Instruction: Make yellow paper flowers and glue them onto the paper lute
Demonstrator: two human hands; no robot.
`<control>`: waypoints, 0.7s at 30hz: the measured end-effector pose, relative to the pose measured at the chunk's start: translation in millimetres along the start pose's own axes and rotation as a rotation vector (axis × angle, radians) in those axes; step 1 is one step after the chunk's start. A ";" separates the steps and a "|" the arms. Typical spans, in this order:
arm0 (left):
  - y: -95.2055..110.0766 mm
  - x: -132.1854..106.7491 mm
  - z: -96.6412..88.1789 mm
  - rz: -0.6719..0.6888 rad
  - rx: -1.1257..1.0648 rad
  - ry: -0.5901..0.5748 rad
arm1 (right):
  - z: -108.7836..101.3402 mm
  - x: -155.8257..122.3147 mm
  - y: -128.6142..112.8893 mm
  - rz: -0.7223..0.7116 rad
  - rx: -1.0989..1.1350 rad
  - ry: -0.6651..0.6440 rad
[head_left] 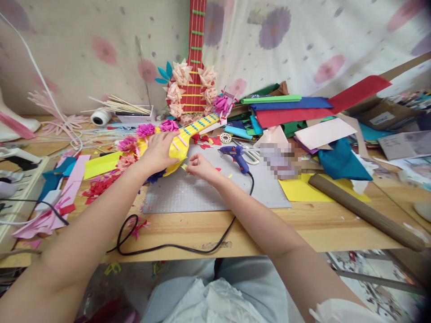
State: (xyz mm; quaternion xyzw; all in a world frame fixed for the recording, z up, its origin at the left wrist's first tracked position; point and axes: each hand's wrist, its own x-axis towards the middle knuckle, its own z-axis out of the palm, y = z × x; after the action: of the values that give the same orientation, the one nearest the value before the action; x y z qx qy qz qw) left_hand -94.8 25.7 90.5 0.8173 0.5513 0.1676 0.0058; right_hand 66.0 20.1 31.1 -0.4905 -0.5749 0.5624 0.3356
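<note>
My left hand (160, 151) grips the body of a yellow paper guitar (180, 150), fingers over its face and thumb at the near side. Pink and magenta paper flowers (128, 144) trim the guitar's left side, and its neck points up to the right. My right hand (201, 168) is closed in a pinch just off the guitar's lower edge, over a grey cutting mat (188, 199). A small yellow scrap shows by those fingertips; what they pinch is too small to make out. To the right lies a blue glue gun (237, 155).
A red paper guitar (194, 89) with peach flowers stands against the curtain. The glue gun's black cord (164, 245) loops along the table's front edge. At right lie a brown roll (363, 211), yellow sheets (298, 190) and stacked coloured paper (292, 107). A power strip (23, 193) sits far left.
</note>
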 end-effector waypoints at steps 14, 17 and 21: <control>-6.7 1.5 3.8 0.021 -0.004 0.018 | 14.4 3.1 -8.7 0.073 0.165 0.066; -8.2 0.9 4.5 0.023 -0.009 0.015 | 15.5 2.2 -10.5 0.084 0.193 0.070; -9.6 0.7 5.1 0.025 -0.017 0.005 | 15.7 1.4 -10.1 0.064 0.227 0.056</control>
State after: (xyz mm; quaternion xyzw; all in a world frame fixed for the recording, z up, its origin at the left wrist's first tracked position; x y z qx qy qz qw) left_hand -101.8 31.0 84.0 0.8235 0.5397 0.1745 0.0093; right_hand 49.1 17.6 38.5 -0.4831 -0.4819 0.6203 0.3868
